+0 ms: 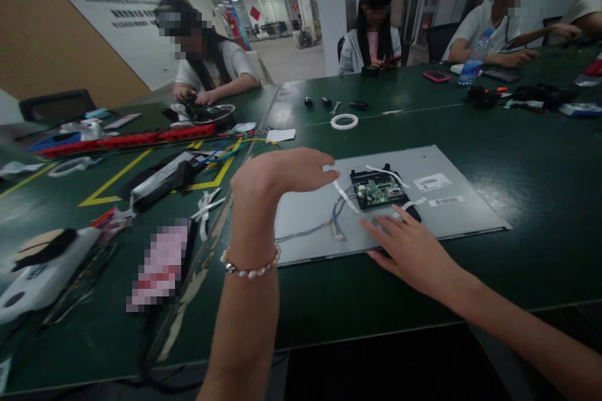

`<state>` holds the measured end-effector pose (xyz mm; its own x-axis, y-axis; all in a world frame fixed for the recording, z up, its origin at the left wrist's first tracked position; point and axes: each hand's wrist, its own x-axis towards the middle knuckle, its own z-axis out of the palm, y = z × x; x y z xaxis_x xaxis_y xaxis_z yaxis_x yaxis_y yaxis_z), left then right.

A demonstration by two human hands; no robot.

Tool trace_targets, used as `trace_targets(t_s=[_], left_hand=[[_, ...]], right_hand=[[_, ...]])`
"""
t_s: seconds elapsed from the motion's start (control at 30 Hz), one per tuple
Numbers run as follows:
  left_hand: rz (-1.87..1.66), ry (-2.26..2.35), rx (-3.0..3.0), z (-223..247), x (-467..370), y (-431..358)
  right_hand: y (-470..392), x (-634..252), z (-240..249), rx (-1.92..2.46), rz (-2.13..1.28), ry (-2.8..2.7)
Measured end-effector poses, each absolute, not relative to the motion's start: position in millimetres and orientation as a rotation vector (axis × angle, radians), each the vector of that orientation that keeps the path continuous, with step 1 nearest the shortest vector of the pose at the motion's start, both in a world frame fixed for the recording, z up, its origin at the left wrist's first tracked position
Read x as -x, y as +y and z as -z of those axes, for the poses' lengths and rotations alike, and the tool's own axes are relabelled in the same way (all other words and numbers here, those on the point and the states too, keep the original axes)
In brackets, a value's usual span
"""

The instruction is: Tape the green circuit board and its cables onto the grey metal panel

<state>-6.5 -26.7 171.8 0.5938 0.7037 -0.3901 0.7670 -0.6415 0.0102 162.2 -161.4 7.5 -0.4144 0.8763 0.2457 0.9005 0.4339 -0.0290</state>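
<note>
Head view: the board [379, 192] lies right of the left hand [295, 170], grip unclear, and just beyond the right hand [410, 241], loosely spread, gripping nothing visible.

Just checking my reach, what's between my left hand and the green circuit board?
In the head view, a white strip and part of the black frame show between your left hand and the circuit board.

The flat rectangular metal panel [308, 210] is showing silver-grey, and the small circuit board [380, 192] is showing green inside a black plastic frame [366, 174]. Narrow tape strips [347, 196] are showing white. The flat bench [540, 169] is appearing dark green, yellow lines [115, 178] crossing its left part. The beaded bracelet [251, 273] is gleaming pearly white.
</note>
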Motion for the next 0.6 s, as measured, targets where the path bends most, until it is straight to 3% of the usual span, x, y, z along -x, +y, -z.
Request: trace_targets(t_s=[0.17,0.37,0.6], left_hand=[[0.536,1.218,-2.649,-170.3,9.7,-23.9],[0.484,1.196,-2.641,-169.1,14.8,-21.6],[0.524,1.197,-2.634,-169.9,19.1,-21.8]], right_hand=[[-162.4,-217.2,-19.0,1.315,-0.055,-2.59],[-154.4,-310.5,10.7,1.638,-0.077,-2.512],[-163.5,-327.4,39.6,1.729,-0.114,-2.47]])
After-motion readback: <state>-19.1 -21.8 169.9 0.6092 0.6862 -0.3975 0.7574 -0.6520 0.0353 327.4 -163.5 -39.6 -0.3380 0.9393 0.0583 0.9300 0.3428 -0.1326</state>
